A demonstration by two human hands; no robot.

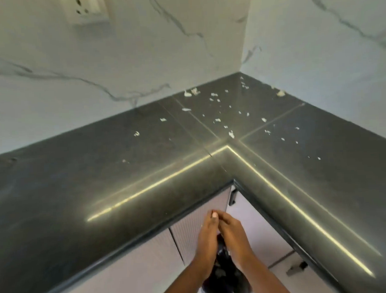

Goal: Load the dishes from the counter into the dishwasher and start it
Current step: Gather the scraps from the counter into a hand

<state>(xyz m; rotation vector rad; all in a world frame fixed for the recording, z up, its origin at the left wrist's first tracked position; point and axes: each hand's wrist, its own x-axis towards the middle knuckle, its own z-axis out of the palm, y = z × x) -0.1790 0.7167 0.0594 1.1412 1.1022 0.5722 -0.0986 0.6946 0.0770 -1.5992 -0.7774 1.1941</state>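
Spotted dark L-shaped counter (100,183) wrapped round inner corner, backed against marble wall (95,62) on both runs. Noted white scraps (217,121) strewn over back corner of surface, a few toward right edge. Found left hand (206,241) and right hand (234,235) just below front inner corner, pressed together, fingers straight, tips touching, above dark bag (224,275). Saw ribbed cabinet door (212,201) beneath front edge, socket (84,9) high on left wall.

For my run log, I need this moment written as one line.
hands: left hand and right hand touching over dark bag | counter: white scraps near corner | dishes: none in view
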